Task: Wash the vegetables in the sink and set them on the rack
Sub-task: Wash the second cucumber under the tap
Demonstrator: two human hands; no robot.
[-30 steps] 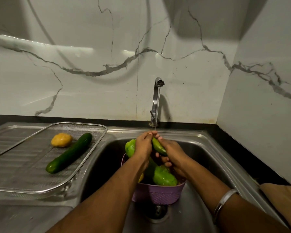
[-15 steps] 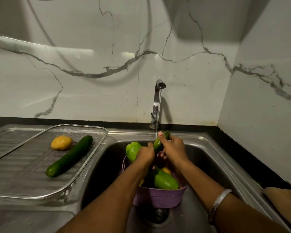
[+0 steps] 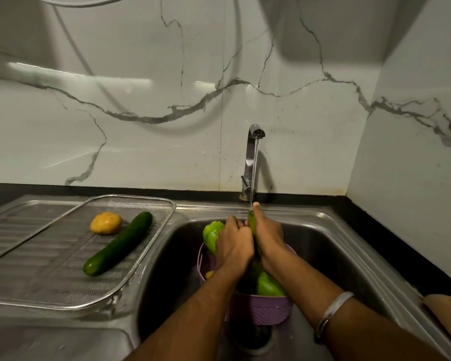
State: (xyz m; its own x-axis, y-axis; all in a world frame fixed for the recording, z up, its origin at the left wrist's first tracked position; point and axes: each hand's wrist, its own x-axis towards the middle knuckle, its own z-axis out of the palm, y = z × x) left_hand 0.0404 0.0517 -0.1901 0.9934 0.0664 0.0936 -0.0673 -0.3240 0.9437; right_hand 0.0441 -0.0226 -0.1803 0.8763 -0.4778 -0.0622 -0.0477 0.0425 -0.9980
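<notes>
Both hands met at center frame under the tap's [image 3: 253, 142] stream: the right hand [image 3: 267, 235] gripped a green vegetable [image 3: 251, 223], the left hand [image 3: 233, 241] closed against it. Below them sat the basket [image 3: 261, 308] in the sink [image 3: 336, 246]. At left, a cucumber [image 3: 117, 243] and a yellow vegetable [image 3: 106, 222] lay on the rack [image 3: 50, 282].

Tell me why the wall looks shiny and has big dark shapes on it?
In the head view, glare streaks the glossy marble wall at left; dark shadows fall across its top, and one sits behind the tap; the wide lens bends the sink edges.
</notes>
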